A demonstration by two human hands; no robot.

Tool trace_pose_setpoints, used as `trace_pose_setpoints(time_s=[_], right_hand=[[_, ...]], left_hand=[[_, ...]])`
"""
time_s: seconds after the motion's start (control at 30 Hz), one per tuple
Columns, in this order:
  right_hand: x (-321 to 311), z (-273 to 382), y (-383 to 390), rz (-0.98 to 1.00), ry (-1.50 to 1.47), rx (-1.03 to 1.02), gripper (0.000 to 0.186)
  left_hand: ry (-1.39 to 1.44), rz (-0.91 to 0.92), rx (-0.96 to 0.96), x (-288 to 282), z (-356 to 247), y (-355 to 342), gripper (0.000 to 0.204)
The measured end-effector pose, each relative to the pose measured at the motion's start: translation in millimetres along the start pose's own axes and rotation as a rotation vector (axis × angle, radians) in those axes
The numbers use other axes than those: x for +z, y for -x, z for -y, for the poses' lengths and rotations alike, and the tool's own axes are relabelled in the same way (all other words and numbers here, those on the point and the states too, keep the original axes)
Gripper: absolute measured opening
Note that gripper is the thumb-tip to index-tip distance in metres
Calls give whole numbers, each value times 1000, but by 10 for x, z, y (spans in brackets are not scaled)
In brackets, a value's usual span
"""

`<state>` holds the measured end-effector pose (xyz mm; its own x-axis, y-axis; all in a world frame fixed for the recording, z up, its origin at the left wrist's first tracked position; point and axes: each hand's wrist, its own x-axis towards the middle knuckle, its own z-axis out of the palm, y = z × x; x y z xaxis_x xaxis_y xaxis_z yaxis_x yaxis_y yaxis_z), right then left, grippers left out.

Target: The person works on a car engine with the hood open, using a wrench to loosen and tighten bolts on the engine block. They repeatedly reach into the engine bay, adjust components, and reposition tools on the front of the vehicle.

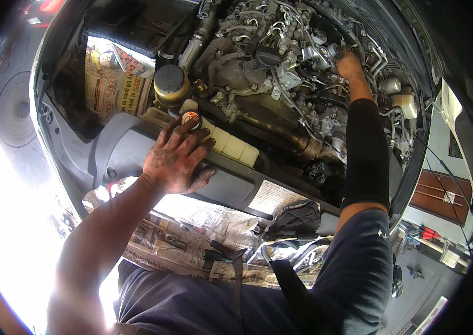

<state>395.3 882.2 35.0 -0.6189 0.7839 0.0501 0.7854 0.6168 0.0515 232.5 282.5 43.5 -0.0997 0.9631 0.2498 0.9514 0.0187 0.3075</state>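
Note:
My left hand (pixel 176 156), dark with grease, rests with fingers spread on the black front panel (pixel 122 142) of an engine bay. Its fingertips reach the round cap with an orange mark (pixel 190 118) and the whitish plastic reservoir (pixel 231 146). Farther off, at the back right of the engine (pixel 267 95), my right hand (pixel 350 66) reaches in among metal pipes and fittings. Its fingers are curled beside a small grey cylindrical part (pixel 334 50); what they grip is mostly hidden. A black sleeve (pixel 367 151) covers that forearm.
Left of the engine stands a yellowish reservoir with a dark lid (pixel 170 84), near a newspaper sheet (pixel 116 84). Tools (pixel 172 239) and a black cloth item (pixel 295 218) lie on newspaper (pixel 203 215) before me. At the right is a brake fluid reservoir (pixel 405 105).

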Motion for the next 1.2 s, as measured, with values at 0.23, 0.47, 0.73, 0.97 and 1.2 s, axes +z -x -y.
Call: trace_pose_setpoints(time_s=[0.23, 0.47, 0.73, 0.97, 1.2], right_hand=[[-73, -27, -46, 150, -91, 64, 51], [25, -155, -262, 204, -41, 167, 49], [18, -144, -371, 276, 60, 119, 48], [-160, 56, -172, 268, 16, 92, 51], [-28, 3, -128, 144, -3, 62, 47]], left_hand=[[8, 3, -3, 1, 10, 6, 59], [3, 9, -3, 8, 13, 12, 59], [-6, 6, 0, 4, 2, 10, 59], [3, -22, 9, 1, 13, 1, 59], [-4, 2, -5, 4, 0, 5, 59]])
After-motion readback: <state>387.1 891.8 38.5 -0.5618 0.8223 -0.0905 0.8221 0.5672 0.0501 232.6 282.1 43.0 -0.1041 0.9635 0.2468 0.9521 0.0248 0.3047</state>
